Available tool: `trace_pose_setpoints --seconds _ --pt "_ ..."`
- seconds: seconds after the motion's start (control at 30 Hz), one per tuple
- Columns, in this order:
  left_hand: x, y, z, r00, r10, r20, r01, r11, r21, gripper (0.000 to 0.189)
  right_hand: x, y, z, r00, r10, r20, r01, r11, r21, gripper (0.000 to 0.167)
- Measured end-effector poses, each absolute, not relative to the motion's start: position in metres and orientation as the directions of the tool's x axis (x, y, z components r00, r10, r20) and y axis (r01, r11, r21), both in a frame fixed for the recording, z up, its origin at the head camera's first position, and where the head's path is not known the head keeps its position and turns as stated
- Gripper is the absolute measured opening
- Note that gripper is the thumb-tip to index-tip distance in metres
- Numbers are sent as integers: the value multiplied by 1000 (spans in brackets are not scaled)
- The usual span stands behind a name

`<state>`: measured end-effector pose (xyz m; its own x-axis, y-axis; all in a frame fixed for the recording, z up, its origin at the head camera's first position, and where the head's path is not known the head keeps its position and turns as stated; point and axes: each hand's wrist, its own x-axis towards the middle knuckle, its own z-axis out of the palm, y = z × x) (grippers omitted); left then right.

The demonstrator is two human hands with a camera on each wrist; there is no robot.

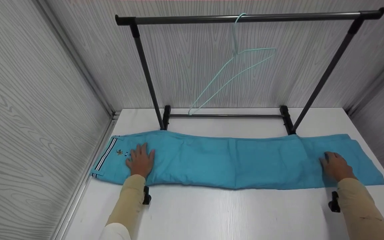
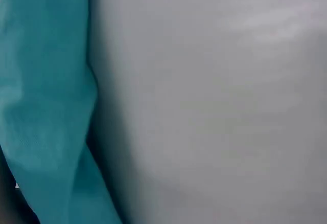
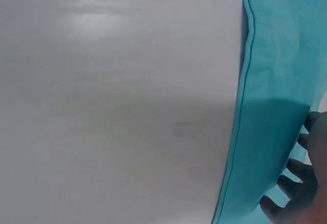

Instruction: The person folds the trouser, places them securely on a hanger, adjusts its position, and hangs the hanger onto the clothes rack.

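Observation:
A pair of blue trousers (image 1: 208,160), folded lengthwise into a long strip, lies across the white table. A black-and-white striped band and a small emblem mark its left end. On the cloth beside the emblem rests my left hand (image 1: 140,161), with its fingers spread. My right hand (image 1: 338,166) touches the trousers near their right end. In the right wrist view, the fingers (image 3: 301,170) are apart and slightly bent over the fabric. Only an edge of the cloth (image 2: 46,91) and the tabletop show clearly in the left wrist view.
Behind the trousers stands a black garment rack (image 1: 192,20), its feet close to the cloth's far edge. A thin mint-green hanger (image 1: 213,80) hangs from its top bar. Grey wood-grain panels (image 1: 45,100) enclose the white table (image 1: 225,213) on the left, back and right.

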<state>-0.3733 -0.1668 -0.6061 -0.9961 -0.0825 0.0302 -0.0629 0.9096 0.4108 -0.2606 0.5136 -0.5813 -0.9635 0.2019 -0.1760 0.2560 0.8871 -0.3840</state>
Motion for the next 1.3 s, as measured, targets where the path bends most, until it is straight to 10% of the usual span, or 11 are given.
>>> trace_pose_setpoints --seconds 1.3 --pt "-326 -195 -627 -997 -46 -56 -64 922 381 66 -202 502 -607 -932 265 -249 349 843 -409 78"
